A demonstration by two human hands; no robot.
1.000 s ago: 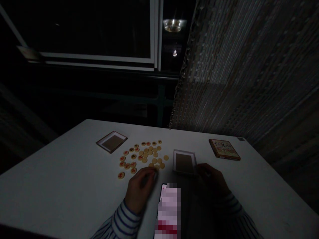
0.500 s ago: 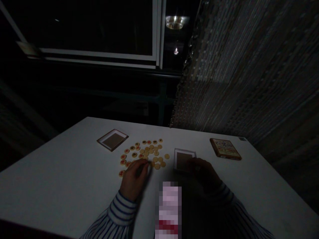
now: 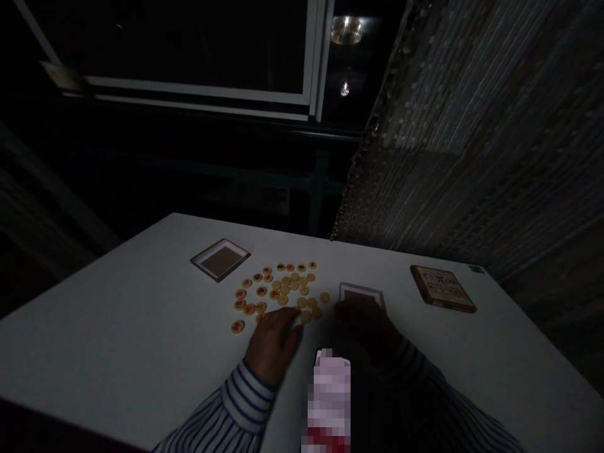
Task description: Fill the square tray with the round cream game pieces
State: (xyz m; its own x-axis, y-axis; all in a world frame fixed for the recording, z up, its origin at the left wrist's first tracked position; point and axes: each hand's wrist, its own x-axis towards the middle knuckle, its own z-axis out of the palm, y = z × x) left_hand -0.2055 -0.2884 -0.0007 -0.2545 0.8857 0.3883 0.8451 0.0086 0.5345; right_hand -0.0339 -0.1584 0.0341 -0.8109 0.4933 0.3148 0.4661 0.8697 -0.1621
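Several round xiangqi pieces [image 3: 304, 290] lie in a loose cluster on the white table [image 3: 141, 352]; some show red or black characters, others are plain side up. My left hand [image 3: 272, 345] rests at the cluster's near edge, thumb and forefinger apart beside a plain piece [image 3: 306, 316], with nothing visible between them. My right hand [image 3: 370, 330] is over the near part of a shallow open box [image 3: 361, 287], covering much of it. Deep shadow hides those fingers, so whether they hold anything is unclear.
Another shallow tray [image 3: 221, 261] sits at the back left. A flat printed box [image 3: 443, 289] lies to the right. Between my forearms is a pixelated phone-like object [image 3: 330, 399]. A bead curtain [image 3: 415, 163] hangs behind the table's right side.
My left hand has moved slightly right along the cluster, its thumb and forefinger now farther apart. My right hand has shifted left across the open box. The view has tilted slightly.
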